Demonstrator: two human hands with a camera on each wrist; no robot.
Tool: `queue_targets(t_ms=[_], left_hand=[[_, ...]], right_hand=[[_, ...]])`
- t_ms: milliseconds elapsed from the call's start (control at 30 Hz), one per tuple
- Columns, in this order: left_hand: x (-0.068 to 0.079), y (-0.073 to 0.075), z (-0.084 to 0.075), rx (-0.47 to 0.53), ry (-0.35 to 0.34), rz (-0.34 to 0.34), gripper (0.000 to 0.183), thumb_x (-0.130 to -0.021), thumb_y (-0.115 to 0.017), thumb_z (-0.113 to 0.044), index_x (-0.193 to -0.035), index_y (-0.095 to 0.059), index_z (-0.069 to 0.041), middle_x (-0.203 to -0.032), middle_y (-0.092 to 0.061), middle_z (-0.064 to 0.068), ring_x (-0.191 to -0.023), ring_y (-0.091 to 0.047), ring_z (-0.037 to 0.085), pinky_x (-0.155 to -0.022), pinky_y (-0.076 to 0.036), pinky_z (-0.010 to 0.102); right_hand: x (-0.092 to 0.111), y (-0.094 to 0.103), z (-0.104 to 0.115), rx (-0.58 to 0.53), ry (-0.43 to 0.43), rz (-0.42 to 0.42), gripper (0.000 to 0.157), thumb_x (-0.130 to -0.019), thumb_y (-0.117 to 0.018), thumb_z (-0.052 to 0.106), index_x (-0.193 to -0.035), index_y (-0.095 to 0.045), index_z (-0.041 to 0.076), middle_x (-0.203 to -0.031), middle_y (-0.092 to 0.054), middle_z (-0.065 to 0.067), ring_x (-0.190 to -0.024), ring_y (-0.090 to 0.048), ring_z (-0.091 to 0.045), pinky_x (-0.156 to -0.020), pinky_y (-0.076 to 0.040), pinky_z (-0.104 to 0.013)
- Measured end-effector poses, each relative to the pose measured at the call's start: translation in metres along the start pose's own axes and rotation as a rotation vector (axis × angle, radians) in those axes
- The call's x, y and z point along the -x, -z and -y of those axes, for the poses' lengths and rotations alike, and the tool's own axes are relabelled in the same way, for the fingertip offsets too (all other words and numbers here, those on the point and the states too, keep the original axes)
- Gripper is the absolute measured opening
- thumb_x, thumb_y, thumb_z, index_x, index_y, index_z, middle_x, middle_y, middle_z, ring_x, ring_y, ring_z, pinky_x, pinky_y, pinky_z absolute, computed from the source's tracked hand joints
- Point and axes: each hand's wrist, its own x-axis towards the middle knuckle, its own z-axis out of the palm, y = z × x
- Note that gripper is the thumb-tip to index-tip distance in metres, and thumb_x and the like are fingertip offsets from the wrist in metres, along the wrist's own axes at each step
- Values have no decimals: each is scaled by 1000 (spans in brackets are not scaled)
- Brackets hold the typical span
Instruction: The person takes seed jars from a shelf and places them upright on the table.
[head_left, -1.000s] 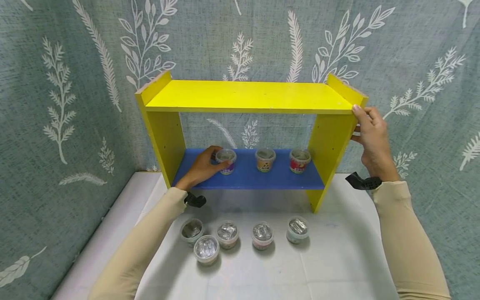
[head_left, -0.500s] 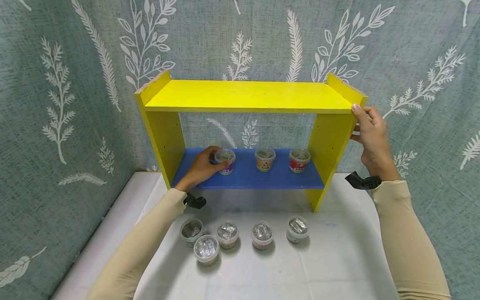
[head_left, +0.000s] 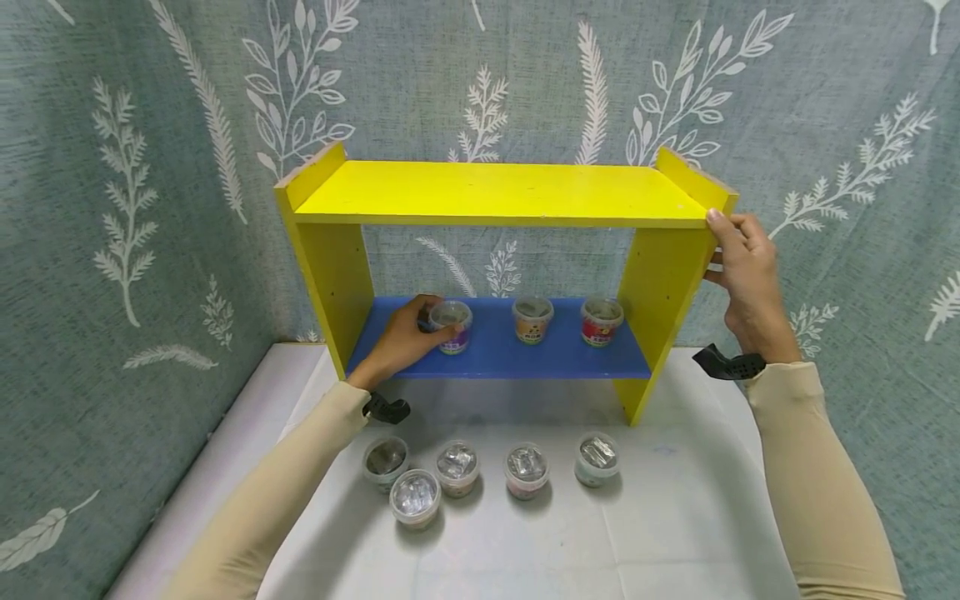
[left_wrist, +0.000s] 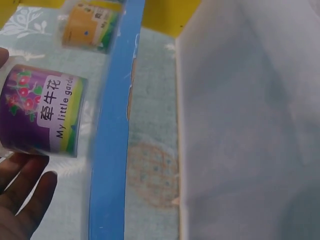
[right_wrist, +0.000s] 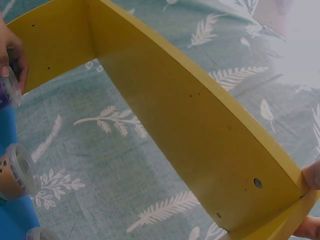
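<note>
Between thumb and fingers, my left hand [head_left: 403, 337] holds a small clear-rimmed plastic cup with a purple label [left_wrist: 40, 110] at the left end of the blue lower shelf board [head_left: 498, 362]. Its label shows flowers and "My little garden" in the left wrist view. To its right on the board stand an orange-labelled cup [head_left: 532, 325] and a red-labelled cup [head_left: 600, 329]. High at the right, my right hand [head_left: 750, 271] grips the side panel of the yellow shelf unit [head_left: 480, 190], thumb at the front corner and fingers round the outer side.
Several more cups stand on the white-covered table in front of the unit, including a dark-topped cup [head_left: 386, 460] and foil-topped cups such as the rightmost cup [head_left: 597, 458]. Green leaf-patterned cloth [head_left: 180, 200] hangs behind and at the left.
The purple-labelled cup has shifted slightly toward the front of the board with my left hand on it. My right hand keeps its grip on the shelf corner.
</note>
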Motion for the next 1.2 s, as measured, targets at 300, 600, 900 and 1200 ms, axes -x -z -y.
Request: queue_targets(t_ms=[300,600,900,1200], left_hand=[[11,2,-3,-38,-58,-3,65,-91,-76,-50,-140,-55,-12,-124,-64,5,-106,-61,24,-90,-52,44],[21,2,-4,-29,-86,0,65,-90,-76,-52,-139,-56,-15,-119,-64,2,-98,-62,22,-83,-53,41],[33,-1,-9,-29,-90,36,67,-90,-75,-56,-140,-56,-17,-120,-62,0,-96,-61,20,-81,-52,40],[49,-6,-17,-1,-86,67,64,-90,-76,-55,-139,-57,-19,-118,-62,0,-97,-63,18,-84,-54,41]], right_hand=[[1,-1,0,15,5,-2,39,-98,-67,49,-121,-62,18,-110,-65,-4,-91,-59,-20,-71,-53,-25],[1,0,-1,-14,14,18,36,-100,-65,47,-122,-61,18,-112,-60,-5,-93,-57,-20,-73,-52,-26],[1,0,0,-24,-3,21,38,-99,-66,48,-121,-61,17,-110,-61,-6,-92,-60,-20,-73,-53,-26],[0,1,0,-24,0,24,38,-99,-66,47,-122,-61,17,-112,-60,-5,-94,-58,-20,-73,-53,-25]])
